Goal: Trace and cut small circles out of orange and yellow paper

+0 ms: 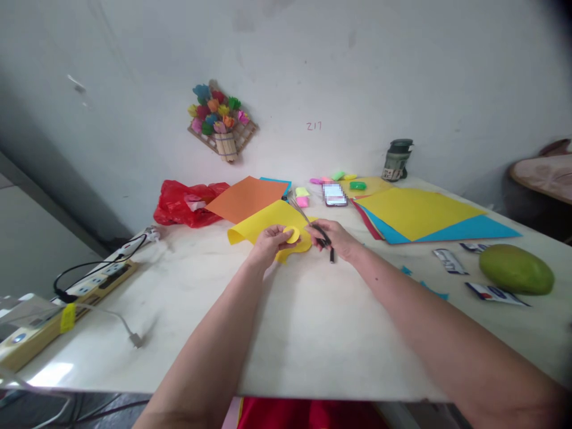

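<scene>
Pinched between the thumb and fingers of my left hand (269, 243) is a small round yellow paper disc (292, 235). My right hand (337, 237) is closed around the dark handles of a pair of scissors (300, 208), whose blades point up and to the left, away from me. Under and behind both hands lies a larger sheet of yellow paper (261, 220), curled at its left edge and cut unevenly along the near side. A dark stub hangs below my right hand; what it belongs to is hard to tell.
An orange sheet (245, 196) and a red plastic bag (187, 202) lie at the back left. Farther right are a phone (335, 194), stacked yellow (420, 211) and blue sheets, a bottle (397, 161), a green fruit (516, 269) and wrappers. A power strip (93, 292) runs along the left edge.
</scene>
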The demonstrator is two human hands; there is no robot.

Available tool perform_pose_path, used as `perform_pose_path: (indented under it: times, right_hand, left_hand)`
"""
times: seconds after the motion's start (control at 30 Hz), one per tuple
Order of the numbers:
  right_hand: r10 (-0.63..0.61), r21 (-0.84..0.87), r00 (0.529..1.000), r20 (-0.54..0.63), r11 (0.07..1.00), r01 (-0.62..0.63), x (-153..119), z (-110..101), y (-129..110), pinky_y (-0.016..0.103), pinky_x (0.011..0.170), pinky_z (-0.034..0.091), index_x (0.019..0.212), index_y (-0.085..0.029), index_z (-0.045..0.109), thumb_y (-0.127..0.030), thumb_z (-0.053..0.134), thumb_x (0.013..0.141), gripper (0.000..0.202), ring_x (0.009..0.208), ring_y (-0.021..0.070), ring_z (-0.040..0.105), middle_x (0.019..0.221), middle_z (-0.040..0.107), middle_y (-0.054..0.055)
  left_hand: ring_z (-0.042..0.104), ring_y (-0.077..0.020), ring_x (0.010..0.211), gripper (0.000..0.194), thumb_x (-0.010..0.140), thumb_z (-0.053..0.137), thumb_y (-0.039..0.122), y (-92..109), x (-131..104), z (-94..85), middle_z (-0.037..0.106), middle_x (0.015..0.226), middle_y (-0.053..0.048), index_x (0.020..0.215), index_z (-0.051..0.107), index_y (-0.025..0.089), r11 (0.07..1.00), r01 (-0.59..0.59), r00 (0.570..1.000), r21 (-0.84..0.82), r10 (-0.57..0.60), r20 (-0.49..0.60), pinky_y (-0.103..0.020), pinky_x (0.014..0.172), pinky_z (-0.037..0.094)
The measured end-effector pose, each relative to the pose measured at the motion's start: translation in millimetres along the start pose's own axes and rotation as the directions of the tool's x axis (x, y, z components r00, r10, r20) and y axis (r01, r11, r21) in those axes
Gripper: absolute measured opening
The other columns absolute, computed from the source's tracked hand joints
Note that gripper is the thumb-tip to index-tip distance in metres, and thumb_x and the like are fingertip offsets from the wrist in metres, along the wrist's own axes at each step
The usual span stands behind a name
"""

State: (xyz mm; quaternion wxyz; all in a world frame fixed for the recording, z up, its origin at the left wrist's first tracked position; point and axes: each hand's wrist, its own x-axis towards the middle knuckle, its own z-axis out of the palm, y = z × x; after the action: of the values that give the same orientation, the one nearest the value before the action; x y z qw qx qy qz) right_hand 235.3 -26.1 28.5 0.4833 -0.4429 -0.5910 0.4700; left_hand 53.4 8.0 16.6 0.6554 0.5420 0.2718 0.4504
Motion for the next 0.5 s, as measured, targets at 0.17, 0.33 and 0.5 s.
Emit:
perform_pose_path:
  times: [0.17, 0.33, 0.5]
  right_hand:
    - [0.042, -0.096, 0.979, 0.198, 0.995, -0.023, 1, -9, 6, 0.017, 0.031, 0.024, 0.072, -0.015, 0.053, -0.047, 0.056, 0.073, 0.033, 0.037, 0.0058, 0.046, 0.054, 0.055, -0.001]
    - [0.031, -0.125, 0.957, 0.287, 0.992, 0.006, -2, -13, 1, 0.017, 0.033, 0.027, 0.071, -0.014, 0.053, -0.048, 0.053, 0.075, 0.034, 0.039, 0.0054, 0.046, 0.056, 0.055, -0.001]
    - [0.080, -0.165, 0.940, 0.330, 0.986, -0.025, -4, -18, -1, 0.018, 0.034, 0.029, 0.074, -0.014, 0.054, -0.048, 0.053, 0.075, 0.034, 0.041, 0.0060, 0.048, 0.059, 0.058, 0.000]
  left_hand:
    - [0.065, -0.0180, 0.074, 0.025, 0.062, 0.073, 0.028, 0, 0, 2.6, 0.066, 0.069, -0.006, 0.071, 0.060, 0.008, 0.999, 0.030, 0.999, 0.026, -0.030, 0.017, -0.027, 0.070, 0.051]
    - [0.065, -0.0198, 0.071, 0.027, 0.061, 0.074, 0.027, -2, -1, 5.6, 0.066, 0.067, -0.006, 0.065, 0.054, 0.010, 0.998, 0.056, 0.998, -0.008, -0.056, 0.036, -0.031, 0.069, 0.051]
    - [0.065, -0.0180, 0.067, 0.026, 0.061, 0.074, 0.025, -2, -1, 4.8, 0.066, 0.067, -0.005, 0.068, 0.053, 0.011, 0.999, 0.049, 0.998, -0.018, -0.049, 0.035, -0.030, 0.067, 0.050]
